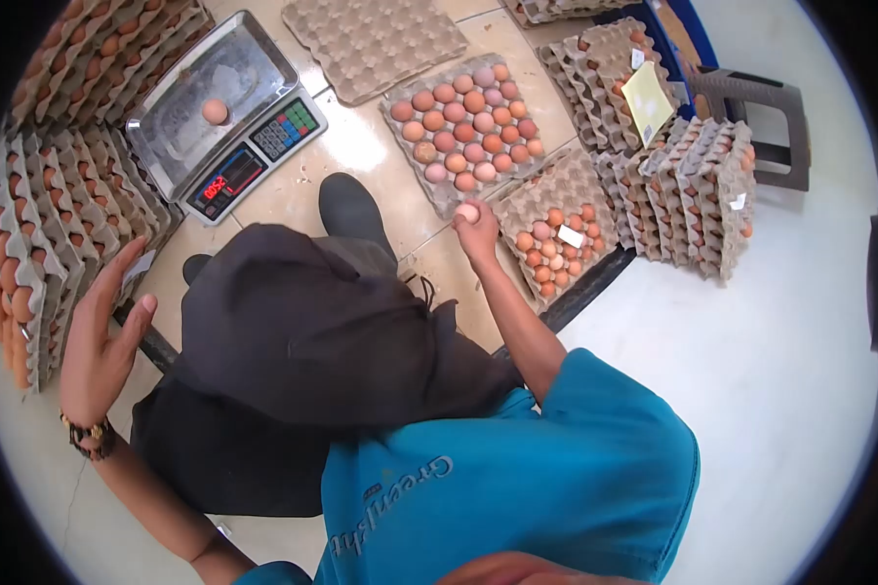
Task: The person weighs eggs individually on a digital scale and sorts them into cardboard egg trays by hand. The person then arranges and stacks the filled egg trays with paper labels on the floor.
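My right hand is closed around a pale egg at the near corner of a grey pulp egg tray filled with several rows of brown eggs. Just right of that hand lies a second tray, partly filled with eggs, with a small white label on them. My left hand is raised at the left, fingers apart and holding nothing, in front of stacked egg trays. A single egg rests on the metal pan of a digital scale with red lit digits.
An unfilled egg tray lies on the tiled floor at the top. More stacked trays of eggs stand at the right, near a yellow paper and a grey plastic handle. A dark boot is below the scale.
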Available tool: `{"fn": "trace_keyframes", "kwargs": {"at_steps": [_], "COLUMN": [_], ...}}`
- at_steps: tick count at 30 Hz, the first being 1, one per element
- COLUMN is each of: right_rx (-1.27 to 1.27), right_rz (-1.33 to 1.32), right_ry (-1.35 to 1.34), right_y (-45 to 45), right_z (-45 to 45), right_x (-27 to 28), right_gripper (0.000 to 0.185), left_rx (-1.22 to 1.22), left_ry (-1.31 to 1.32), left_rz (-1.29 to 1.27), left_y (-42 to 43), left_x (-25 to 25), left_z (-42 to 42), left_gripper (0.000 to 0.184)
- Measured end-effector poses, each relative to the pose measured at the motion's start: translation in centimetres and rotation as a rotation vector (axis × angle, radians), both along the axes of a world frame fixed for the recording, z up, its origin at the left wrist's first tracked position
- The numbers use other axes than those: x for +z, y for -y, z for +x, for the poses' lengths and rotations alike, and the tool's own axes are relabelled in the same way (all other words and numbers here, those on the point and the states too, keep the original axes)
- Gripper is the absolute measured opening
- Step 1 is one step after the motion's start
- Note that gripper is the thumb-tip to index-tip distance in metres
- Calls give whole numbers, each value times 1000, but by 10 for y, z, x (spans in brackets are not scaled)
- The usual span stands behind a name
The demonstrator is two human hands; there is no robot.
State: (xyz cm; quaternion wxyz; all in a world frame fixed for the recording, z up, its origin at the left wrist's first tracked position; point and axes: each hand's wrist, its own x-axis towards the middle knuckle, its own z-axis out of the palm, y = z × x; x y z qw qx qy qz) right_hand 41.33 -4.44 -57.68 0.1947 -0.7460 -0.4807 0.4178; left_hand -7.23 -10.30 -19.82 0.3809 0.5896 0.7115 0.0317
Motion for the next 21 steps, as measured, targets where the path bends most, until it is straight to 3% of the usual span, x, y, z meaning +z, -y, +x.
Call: {"fn": "trace_keyframes", "kwargs": {"at_steps": [6, 12, 15, 21], "right_rx": [236, 293, 341, 487], "right_rz": [470, 419, 246, 537], "right_ry": [237, 370, 151, -94], "right_y": [-27, -10, 12, -72], "right_z": [-38, -43, -53, -205], "right_x": [6, 41, 52, 38], "right_gripper": [34, 24, 23, 22], "left_rx": [96, 68, 74, 10], "left_ry": [68, -6, 28, 11], "left_rz": [-19, 22, 2, -13], "left_y": [7, 16, 13, 14], "left_x": [-8, -11, -10, -36], "left_z": [-17, -31, -29, -47], "left_gripper": [52, 52, 52, 52]}}
